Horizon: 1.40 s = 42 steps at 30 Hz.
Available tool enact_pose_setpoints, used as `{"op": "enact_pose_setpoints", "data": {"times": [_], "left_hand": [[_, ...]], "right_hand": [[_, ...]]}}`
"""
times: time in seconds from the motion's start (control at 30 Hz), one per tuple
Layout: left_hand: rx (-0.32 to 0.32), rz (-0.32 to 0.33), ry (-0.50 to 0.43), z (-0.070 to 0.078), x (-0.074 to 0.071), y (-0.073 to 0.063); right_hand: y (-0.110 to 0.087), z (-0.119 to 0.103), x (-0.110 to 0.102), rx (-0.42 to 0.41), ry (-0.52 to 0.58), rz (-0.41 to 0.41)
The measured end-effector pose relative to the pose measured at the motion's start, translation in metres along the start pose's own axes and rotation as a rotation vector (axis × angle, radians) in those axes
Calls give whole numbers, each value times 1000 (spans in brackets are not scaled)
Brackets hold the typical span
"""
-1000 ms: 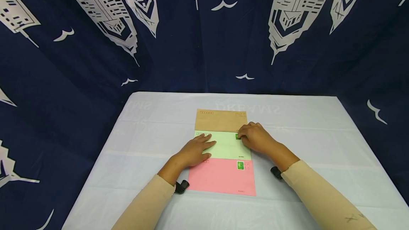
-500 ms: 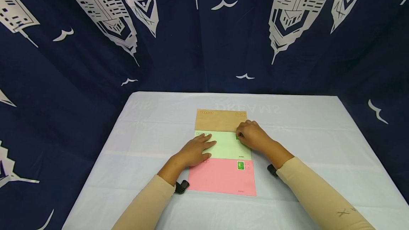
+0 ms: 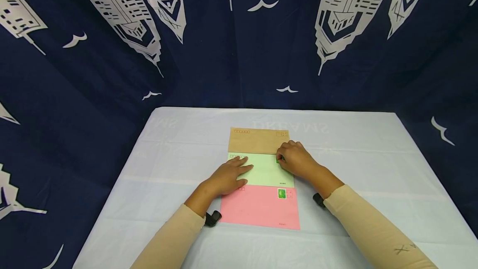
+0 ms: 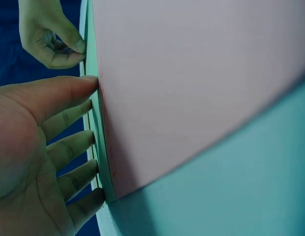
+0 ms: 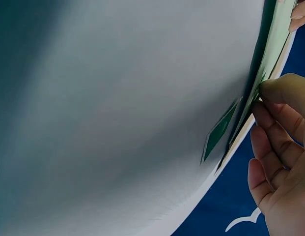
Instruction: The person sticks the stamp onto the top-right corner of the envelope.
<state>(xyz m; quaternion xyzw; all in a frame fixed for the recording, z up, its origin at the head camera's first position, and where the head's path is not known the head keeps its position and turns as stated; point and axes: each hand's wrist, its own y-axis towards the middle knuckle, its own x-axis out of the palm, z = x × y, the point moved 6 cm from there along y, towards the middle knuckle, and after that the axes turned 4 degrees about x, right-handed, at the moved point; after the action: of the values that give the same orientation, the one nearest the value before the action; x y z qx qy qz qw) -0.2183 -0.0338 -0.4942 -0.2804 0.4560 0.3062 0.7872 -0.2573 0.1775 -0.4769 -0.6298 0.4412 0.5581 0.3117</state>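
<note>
My left hand [image 3: 225, 176] lies with fingers spread on the left side of a light green envelope [image 3: 265, 171], its thumb at the top edge of a pink envelope [image 3: 257, 209]. At the green envelope's top right corner, my right hand [image 3: 298, 161] pinches a small green stamp [image 3: 277, 160] between thumb and index finger, with its other fingers curled. The fingers cover most of that stamp. Another green stamp with a white border [image 3: 281, 193] sits flat near the pink envelope's top right; it also shows in the right wrist view [image 5: 218, 132].
A brown envelope [image 3: 257, 141] lies at the far end of the column, beyond the green one. All three rest on a white tablecloth [image 3: 179, 161]. A dark blue patterned curtain [image 3: 209, 65] hangs behind the table. A black wrist camera [image 3: 213, 218] is on the left wrist.
My right hand has shifted slightly left and away from me at the green envelope's corner, covering more of the stamp. My left hand and the envelopes have stayed in place.
</note>
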Motion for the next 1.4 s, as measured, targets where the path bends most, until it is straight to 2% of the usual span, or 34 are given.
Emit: {"op": "enact_pose_setpoints", "data": {"times": [0.37, 1.4], "left_hand": [[2, -3, 5, 1, -1, 0], [-1, -14, 2, 2, -2, -1]], "right_hand": [[0, 4, 2, 65, 42, -29], [-1, 4, -1, 93, 73, -37]]}}
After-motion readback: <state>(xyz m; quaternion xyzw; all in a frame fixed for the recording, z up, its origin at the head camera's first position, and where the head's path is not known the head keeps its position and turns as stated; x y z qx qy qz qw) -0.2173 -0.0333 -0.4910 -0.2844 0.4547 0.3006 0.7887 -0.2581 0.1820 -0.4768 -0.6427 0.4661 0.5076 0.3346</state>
